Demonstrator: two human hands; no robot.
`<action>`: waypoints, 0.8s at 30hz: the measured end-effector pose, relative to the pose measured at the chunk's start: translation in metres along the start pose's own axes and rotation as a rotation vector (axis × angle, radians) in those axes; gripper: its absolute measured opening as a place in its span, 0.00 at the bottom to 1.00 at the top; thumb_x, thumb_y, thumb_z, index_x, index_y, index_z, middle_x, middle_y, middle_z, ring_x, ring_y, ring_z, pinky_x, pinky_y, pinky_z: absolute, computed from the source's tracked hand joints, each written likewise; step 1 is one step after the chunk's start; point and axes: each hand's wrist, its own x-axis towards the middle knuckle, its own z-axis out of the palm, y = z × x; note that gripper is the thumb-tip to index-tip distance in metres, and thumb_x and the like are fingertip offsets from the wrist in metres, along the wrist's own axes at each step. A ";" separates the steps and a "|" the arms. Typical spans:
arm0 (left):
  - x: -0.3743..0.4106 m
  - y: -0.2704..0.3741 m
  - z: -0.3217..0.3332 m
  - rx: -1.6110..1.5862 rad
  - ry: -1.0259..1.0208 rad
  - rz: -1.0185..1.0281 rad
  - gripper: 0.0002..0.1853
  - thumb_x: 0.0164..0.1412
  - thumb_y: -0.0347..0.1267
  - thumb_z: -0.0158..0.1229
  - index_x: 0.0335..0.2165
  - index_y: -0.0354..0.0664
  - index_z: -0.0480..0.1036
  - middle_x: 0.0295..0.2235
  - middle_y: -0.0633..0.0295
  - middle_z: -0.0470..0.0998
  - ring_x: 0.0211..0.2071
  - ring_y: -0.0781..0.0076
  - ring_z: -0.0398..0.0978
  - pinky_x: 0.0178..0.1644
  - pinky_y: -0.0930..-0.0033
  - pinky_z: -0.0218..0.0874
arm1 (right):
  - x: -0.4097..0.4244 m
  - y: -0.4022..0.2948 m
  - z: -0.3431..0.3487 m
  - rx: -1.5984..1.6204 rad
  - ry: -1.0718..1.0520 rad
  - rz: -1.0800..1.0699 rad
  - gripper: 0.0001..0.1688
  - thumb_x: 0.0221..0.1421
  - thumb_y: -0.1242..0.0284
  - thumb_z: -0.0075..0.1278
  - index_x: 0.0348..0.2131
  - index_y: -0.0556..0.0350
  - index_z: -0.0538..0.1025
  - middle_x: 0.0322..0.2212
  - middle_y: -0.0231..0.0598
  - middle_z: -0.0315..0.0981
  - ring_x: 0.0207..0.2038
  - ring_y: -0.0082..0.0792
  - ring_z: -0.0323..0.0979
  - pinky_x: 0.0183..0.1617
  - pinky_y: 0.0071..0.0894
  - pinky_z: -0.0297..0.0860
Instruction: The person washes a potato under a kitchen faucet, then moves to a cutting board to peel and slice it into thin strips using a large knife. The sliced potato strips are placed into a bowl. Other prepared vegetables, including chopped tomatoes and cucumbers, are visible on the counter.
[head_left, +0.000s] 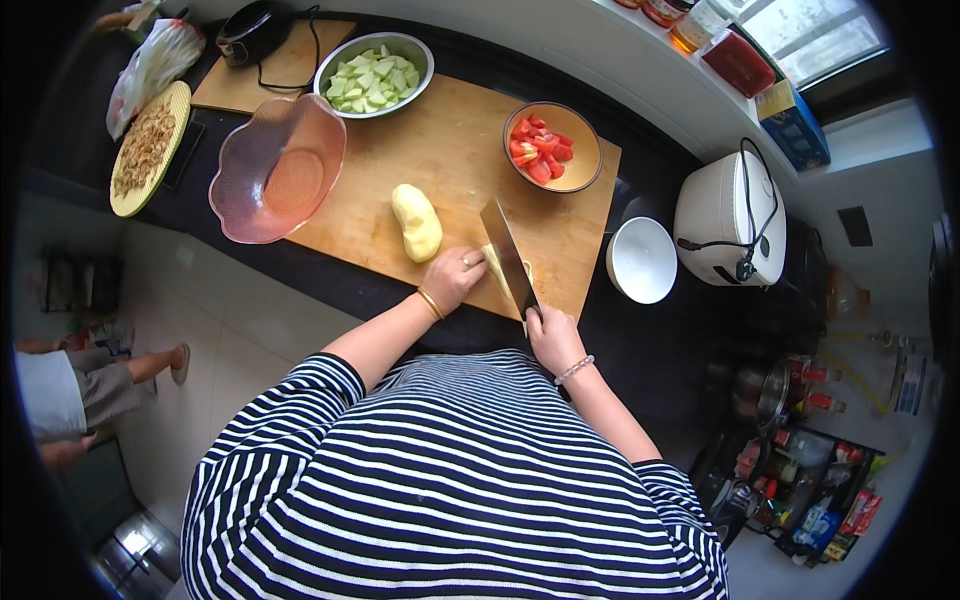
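My right hand (553, 337) grips the handle of a broad kitchen cleaver (510, 256), its blade upright over the wooden cutting board (450, 135) near the front edge. Against the blade's left side lies a pale yellow piece of peeled potato (496, 271), with the fingertips of my left hand (454, 277) pressed on its far end. Part of another pale slice (529, 271) shows to the right of the blade, mostly hidden by it. A whole peeled potato (416, 223) rests on the board just beyond my left hand.
On the board are a bowl of tomato chunks (540, 154), a metal bowl of chopped green vegetable (375, 79) and a pink scalloped bowl (292, 180). At right stand a white bowl (642, 260) and a white rice cooker (727, 217). A person (82, 390) is at far left.
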 end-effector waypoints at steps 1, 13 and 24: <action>0.002 0.002 0.001 0.010 0.014 0.013 0.09 0.41 0.26 0.50 0.26 0.38 0.72 0.29 0.63 0.72 0.33 0.66 0.71 0.37 0.68 0.63 | -0.001 0.000 0.000 0.002 -0.013 0.010 0.16 0.53 0.70 0.39 0.26 0.67 0.72 0.23 0.61 0.69 0.30 0.59 0.68 0.36 0.50 0.63; 0.000 0.000 0.009 0.015 0.013 -0.002 0.09 0.41 0.26 0.51 0.27 0.37 0.72 0.30 0.62 0.72 0.33 0.65 0.72 0.37 0.68 0.64 | 0.005 0.005 0.005 -0.052 -0.063 0.052 0.18 0.54 0.68 0.38 0.26 0.68 0.72 0.23 0.63 0.69 0.31 0.61 0.68 0.37 0.50 0.64; -0.001 0.000 0.011 -0.024 0.027 -0.030 0.07 0.41 0.26 0.52 0.25 0.38 0.72 0.29 0.63 0.72 0.32 0.65 0.71 0.37 0.68 0.64 | 0.027 0.009 0.021 -0.012 0.017 0.049 0.19 0.54 0.67 0.39 0.24 0.68 0.72 0.22 0.63 0.68 0.30 0.60 0.68 0.35 0.51 0.63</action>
